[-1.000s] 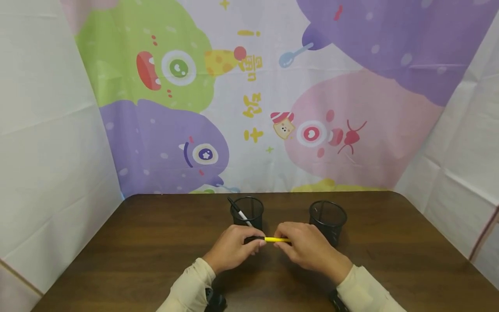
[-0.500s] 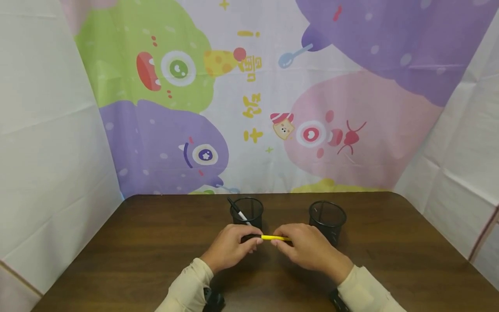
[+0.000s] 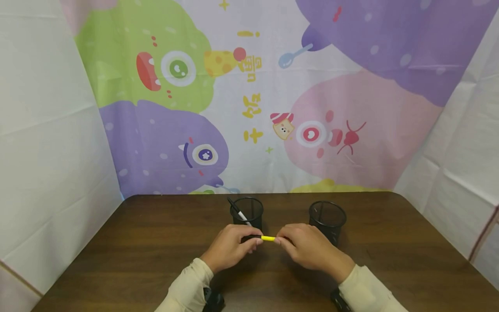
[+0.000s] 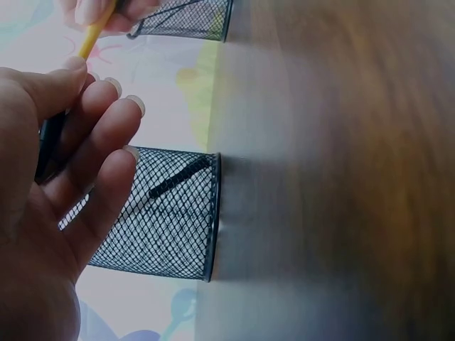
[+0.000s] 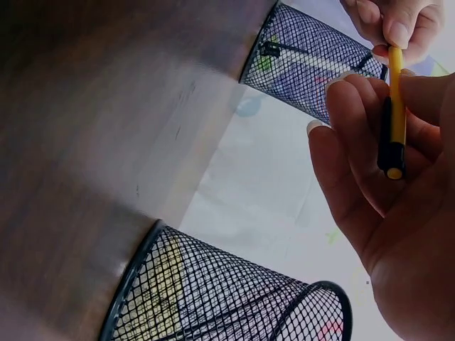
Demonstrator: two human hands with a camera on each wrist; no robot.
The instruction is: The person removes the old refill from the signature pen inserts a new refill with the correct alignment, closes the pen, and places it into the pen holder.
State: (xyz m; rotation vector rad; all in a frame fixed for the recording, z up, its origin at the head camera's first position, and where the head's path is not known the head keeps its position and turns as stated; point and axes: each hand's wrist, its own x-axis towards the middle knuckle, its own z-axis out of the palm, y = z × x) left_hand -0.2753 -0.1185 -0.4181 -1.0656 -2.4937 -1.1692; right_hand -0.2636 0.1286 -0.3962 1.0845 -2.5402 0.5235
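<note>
Level above the table, a yellow-and-black pen (image 3: 268, 238) spans both hands. My left hand (image 3: 228, 247) pinches its black part between thumb and forefinger. From the other side my right hand (image 3: 309, 249) pinches the yellow barrel, and a short yellow stretch shows between the hands. In the right wrist view the pen (image 5: 396, 85) runs back into the palm, its black clip side and round yellow end showing. The left wrist view shows the remaining left fingers (image 4: 106, 128) loosely bent below the pen.
Behind the left hand stands a black mesh pen holder (image 3: 263, 213) with a black-and-white marker (image 3: 242, 215) leaning in it. Another mesh holder (image 3: 333, 232) stands behind the right hand. The brown table (image 3: 156, 242) ends at a cartoon-print cloth (image 3: 249, 169).
Both hands shifted slightly left with the pen at first. Since then the right fingertips have come together over the barrel, so less yellow shows. The holders have not moved.
</note>
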